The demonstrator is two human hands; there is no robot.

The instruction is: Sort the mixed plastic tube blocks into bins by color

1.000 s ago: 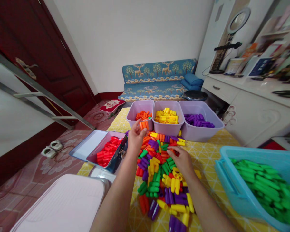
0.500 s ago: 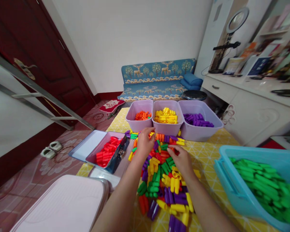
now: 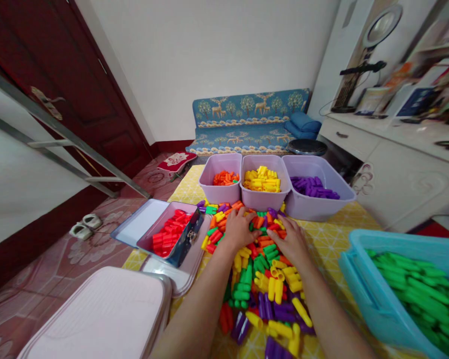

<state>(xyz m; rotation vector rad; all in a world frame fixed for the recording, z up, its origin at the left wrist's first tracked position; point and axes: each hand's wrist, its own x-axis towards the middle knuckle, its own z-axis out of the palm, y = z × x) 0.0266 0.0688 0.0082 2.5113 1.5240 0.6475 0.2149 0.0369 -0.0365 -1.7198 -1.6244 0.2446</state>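
Observation:
A heap of red, orange, yellow, green and purple plastic pieces (image 3: 243,286) covers the middle of the table. My left hand (image 3: 239,229) rests on the heap's far part, fingers spread, palm down. Close by on the right, my right hand (image 3: 292,239) touches the pieces with its fingers apart. Neither hand grips a piece that I can see. Behind them stand three lilac bins: one with orange pieces (image 3: 225,178), one with yellow pieces (image 3: 262,179), one with purple pieces (image 3: 314,188). Red pieces (image 3: 171,233) fill an open tin box on the left.
A blue tub (image 3: 362,294) of green pieces stands at the right. Pale lids (image 3: 97,314) lie at the lower left. The table has a yellow patterned cloth (image 3: 329,254). Beyond are a blue sofa (image 3: 247,134) and a white cabinet (image 3: 407,169).
Both hands have spread their fingers over the far part of the heap, the left one now palm down. Some pieces there have shifted. The view has turned slightly left.

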